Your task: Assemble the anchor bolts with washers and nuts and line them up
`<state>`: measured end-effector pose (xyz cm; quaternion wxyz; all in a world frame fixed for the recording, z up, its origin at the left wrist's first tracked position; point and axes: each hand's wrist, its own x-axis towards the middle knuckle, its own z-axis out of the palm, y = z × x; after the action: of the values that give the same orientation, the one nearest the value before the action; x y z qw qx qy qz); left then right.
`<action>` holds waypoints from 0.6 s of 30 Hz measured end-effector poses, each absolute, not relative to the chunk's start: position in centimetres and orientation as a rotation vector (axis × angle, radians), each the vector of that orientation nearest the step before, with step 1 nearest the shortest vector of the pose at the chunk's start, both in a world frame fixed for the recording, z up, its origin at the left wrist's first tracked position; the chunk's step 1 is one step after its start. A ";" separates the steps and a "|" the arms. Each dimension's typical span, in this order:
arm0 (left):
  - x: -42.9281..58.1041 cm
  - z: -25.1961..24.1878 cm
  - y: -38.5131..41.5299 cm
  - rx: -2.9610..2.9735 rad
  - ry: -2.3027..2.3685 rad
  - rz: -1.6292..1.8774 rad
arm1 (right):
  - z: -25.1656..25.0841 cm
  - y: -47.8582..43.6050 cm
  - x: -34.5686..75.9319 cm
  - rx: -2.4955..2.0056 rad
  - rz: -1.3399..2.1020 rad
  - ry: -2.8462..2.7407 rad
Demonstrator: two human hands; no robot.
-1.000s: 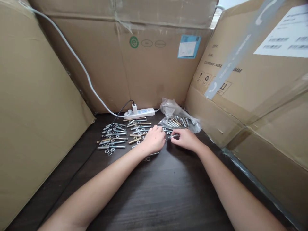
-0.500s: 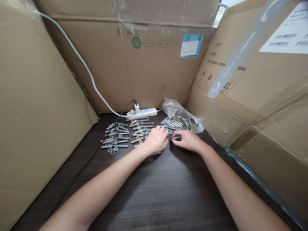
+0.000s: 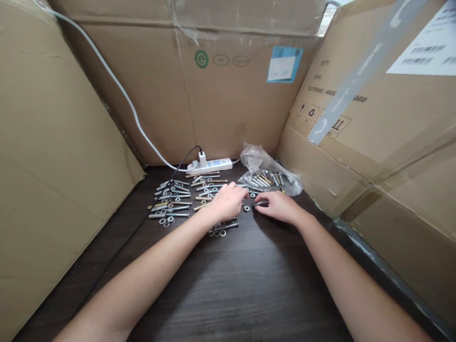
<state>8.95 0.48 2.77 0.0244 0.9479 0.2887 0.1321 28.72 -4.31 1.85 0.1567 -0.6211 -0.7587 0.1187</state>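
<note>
My left hand (image 3: 231, 201) is over the sorted hardware with its fingers curled downward. Its fingertips are close together, and whatever may be between them is hidden. A hex nut (image 3: 247, 208) lies on the dark table between my two hands. My right hand (image 3: 280, 206) pinches a dark metal bolt (image 3: 261, 203) between thumb and fingers, low over the table. Below my left wrist, a bolt (image 3: 228, 226) lies beside a washer (image 3: 223, 233). Rows of bolts with nuts and washers (image 3: 170, 220) are spread to the left.
A clear plastic bag (image 3: 256, 156) holding several bolts (image 3: 265, 179) is behind my right hand. A white power strip (image 3: 217, 165) with a plugged-in charger (image 3: 202, 159) stands at the back. Cardboard boxes (image 3: 228, 109) wall in the table (image 3: 256, 285). A black cable (image 3: 121, 251) crosses its left side.
My left hand has moved slightly up and left, uncovering the nut between the hands and more of the bolt and washers below the wrist. My right hand stays almost still, holding the bolt.
</note>
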 end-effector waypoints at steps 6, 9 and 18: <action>8.9 2.8 0.5 2.835 0.890 0.289 | 2.2 -4.4 28.8 -1.815 0.327 -2.170; 9.1 2.7 0.1 2.805 0.863 0.301 | 2.5 -4.4 29.0 -1.817 0.286 -2.151; 9.4 3.0 -0.6 2.761 0.725 0.330 | 3.4 -4.8 28.7 -1.914 0.174 -2.011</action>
<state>9.38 -0.64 2.97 0.1335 0.9522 0.2499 0.1140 28.65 -4.78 3.38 0.1788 -0.6769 -0.7113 0.0617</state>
